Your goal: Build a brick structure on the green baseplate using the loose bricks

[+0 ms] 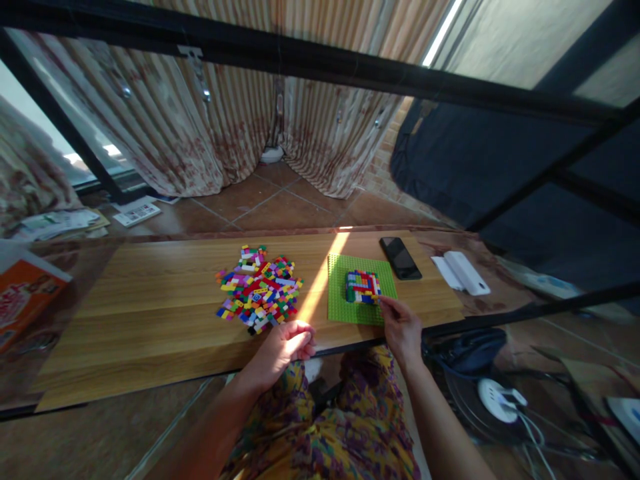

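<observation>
Your right hand [403, 330] rests at near edge of wooden board [150, 320], fingertips touching near right corner of small multicoloured brick block [363, 287]. Block sits at 11 o'clock from that hand, on green baseplate [340, 300]. Whether fingers pinch anything: cannot tell. Your left hand [285, 347] lies loosely curled, palm up, nothing visible in it, at board's near edge. Loose brick pile [260, 288] just beyond it, at 12 o'clock. Black phone [400, 258] at 1 o'clock from baseplate.
</observation>
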Motion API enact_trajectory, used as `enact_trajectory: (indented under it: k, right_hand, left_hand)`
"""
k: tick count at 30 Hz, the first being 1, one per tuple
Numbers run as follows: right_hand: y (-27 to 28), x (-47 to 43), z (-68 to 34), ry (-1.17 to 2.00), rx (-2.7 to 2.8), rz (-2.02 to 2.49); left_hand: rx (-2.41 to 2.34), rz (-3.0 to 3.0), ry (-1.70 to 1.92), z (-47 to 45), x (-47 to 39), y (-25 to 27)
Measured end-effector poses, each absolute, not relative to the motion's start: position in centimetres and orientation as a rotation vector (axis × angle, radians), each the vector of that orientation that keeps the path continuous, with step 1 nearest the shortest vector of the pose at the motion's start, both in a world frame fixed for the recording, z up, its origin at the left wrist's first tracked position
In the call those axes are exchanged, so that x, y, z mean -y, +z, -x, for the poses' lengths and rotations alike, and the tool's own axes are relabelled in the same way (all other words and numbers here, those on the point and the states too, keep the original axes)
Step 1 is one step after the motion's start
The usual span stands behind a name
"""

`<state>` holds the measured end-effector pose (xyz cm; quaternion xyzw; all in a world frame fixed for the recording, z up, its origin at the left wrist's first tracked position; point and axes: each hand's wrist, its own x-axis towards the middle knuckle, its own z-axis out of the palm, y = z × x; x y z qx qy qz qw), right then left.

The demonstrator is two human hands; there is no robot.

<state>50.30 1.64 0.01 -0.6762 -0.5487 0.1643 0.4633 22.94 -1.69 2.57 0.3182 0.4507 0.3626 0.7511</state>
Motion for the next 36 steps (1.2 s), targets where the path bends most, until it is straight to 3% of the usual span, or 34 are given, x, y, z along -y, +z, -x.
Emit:
enact_trajectory:
  k: [16, 36]
  right_hand:
    - [0.5, -2.4, -49.6, 0.596, 1.130, 1.655]
    - [0.4, -3.3, -50.2, 0.613, 0.988, 1.710]
  left_hand:
    - [-1.007, -0.717, 0.772, -22.9, 1.8, 2.2]
    - [-0.993, -0.711, 0.781, -22.9, 1.7, 2.3]
